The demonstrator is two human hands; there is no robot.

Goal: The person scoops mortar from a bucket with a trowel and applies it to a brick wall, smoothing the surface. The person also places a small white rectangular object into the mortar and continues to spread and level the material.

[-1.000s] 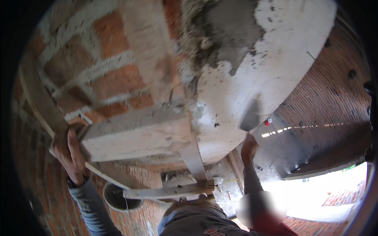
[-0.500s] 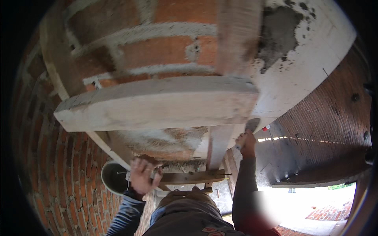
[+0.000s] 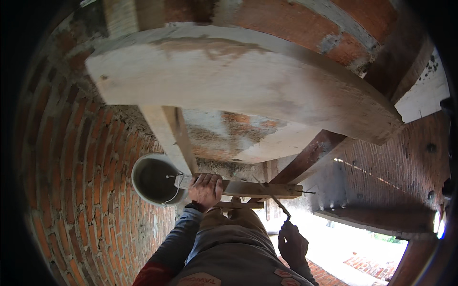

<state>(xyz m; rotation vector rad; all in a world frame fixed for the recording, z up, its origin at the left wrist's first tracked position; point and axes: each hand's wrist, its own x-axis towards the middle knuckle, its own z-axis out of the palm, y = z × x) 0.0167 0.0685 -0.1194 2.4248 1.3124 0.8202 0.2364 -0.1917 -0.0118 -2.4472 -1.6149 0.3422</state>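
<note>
- Trowel sits in my right hand's grasp, just right of the wooden rung; it could slip and drop.
- Left hand clenches that rung beside the mortar bucket; I'd fear knocking it.

— Where's the left hand?
— Raised ahead, forearm reaching up from the lower edge, fingers curled shut in a grip, knuckles toward the camera.
— And the right hand?
— Lower, near the body, back of the hand showing, fingers closed around something thin.
</note>
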